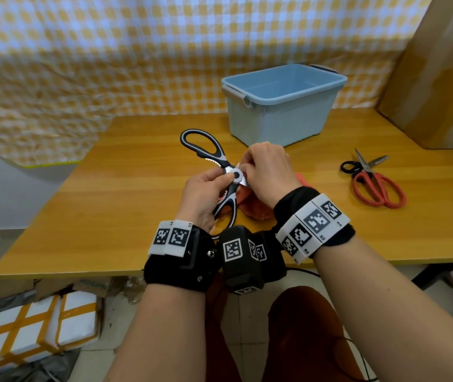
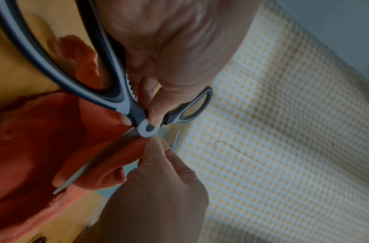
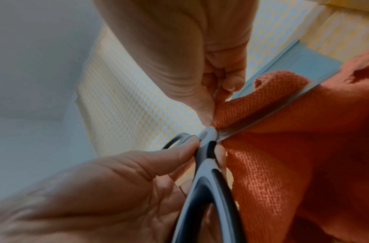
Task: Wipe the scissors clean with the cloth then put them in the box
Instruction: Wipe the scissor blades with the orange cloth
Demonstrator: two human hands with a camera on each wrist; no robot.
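Black-and-grey scissors (image 1: 236, 175) are held above the wooden table (image 1: 109, 216) with their handles spread apart. My left hand (image 1: 226, 180) grips them at the pivot (image 2: 148, 129), thumb on top. My right hand (image 1: 245, 169) pinches an orange cloth (image 1: 255, 208) around one blade (image 2: 91, 166) right beside the pivot. In the right wrist view the cloth (image 3: 293, 156) is folded over the blade (image 3: 273, 111). The rest of the cloth hangs under the hands onto the table. A light blue box (image 1: 283, 117), open-topped, stands behind the hands.
Red-handled scissors (image 1: 378, 177) lie on the table to the right. A tall cardboard carton (image 1: 440, 78) leans at the back right. A yellow checked sheet (image 1: 109, 51) hangs behind the table. Foam boxes (image 1: 40, 326) sit on the floor at the lower left.
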